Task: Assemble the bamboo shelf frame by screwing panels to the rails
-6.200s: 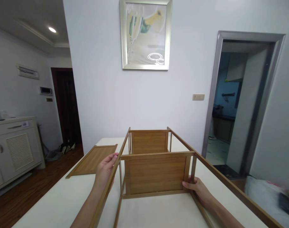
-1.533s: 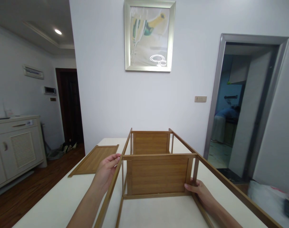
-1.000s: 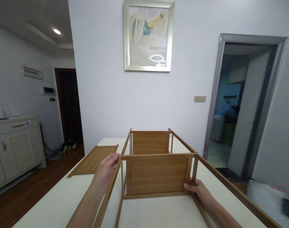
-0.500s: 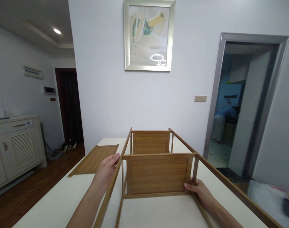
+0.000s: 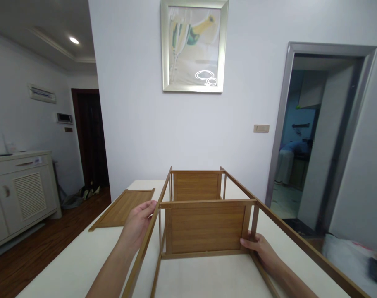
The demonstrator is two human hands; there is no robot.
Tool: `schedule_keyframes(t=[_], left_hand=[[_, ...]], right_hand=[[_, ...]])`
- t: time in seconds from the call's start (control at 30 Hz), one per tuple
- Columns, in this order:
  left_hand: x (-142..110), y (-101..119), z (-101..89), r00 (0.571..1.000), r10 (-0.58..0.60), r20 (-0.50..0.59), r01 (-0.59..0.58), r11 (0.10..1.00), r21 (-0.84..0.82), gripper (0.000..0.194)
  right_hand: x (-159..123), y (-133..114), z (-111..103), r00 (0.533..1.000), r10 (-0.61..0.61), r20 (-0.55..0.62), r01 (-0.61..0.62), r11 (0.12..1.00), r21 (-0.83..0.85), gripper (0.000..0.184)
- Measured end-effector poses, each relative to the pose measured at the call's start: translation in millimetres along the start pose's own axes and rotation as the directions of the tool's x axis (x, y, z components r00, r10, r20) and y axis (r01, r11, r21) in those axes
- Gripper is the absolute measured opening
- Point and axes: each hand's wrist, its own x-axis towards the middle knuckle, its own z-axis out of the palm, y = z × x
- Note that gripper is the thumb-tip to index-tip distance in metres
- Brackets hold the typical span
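My left grip [image 5: 138, 223] is closed around the upper left rail of the wooden frame [image 5: 141, 256], fingertips beside the joint where the near panel [image 5: 207, 229] meets it. My right grip [image 5: 257, 248] is lower, holding the frame at the near panel's lower right corner, thumb against the panel's face and the other fingers behind the upright. The frame lies on its side on the white bench [image 5: 204, 277], its long rails running away from me. The near panel stands upright between my two grips, and the far panel [image 5: 196, 186] stands upright beyond them, at the frame's far end. Just past my left grip, on its outer side, a loose panel [image 5: 123, 209] lies flat on the bench, apart from the frame.
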Motion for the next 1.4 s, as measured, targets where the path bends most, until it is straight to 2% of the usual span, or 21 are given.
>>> schedule_keyframes(t=[0.27,0.57,0.93,1.2,1.4], left_hand=[[5.8,-5.7,-4.4,0.996,0.057,-0.066,-0.058,0.998,-0.018,0.042],[10.0,-9.1,-7.8,0.991,0.104,-0.081,-0.105,0.995,-0.003,0.04],[9.8,-8.7,-4.9,0.994,0.064,-0.093,-0.07,0.995,-0.066,0.039],[8.5,-8.2,-0.8,0.998,-0.005,-0.068,0.004,1.0,-0.018,0.033],[9.9,-8.2,-2.2,0.999,-0.018,-0.047,0.019,1.0,0.023,0.037]], right_hand=[[0.8,1.6,-1.8,1.0,-0.005,-0.012,0.005,1.0,-0.012,0.03],[-2.0,-2.4,3.1,0.999,0.001,-0.032,-0.001,1.0,-0.006,0.032],[0.3,1.0,-1.1,1.0,0.003,0.001,-0.002,1.0,-0.013,0.034],[0.4,1.5,-0.9,1.0,-0.003,-0.023,0.003,1.0,-0.008,0.033],[0.6,1.7,-1.2,1.0,-0.003,-0.024,0.002,1.0,-0.004,0.033]])
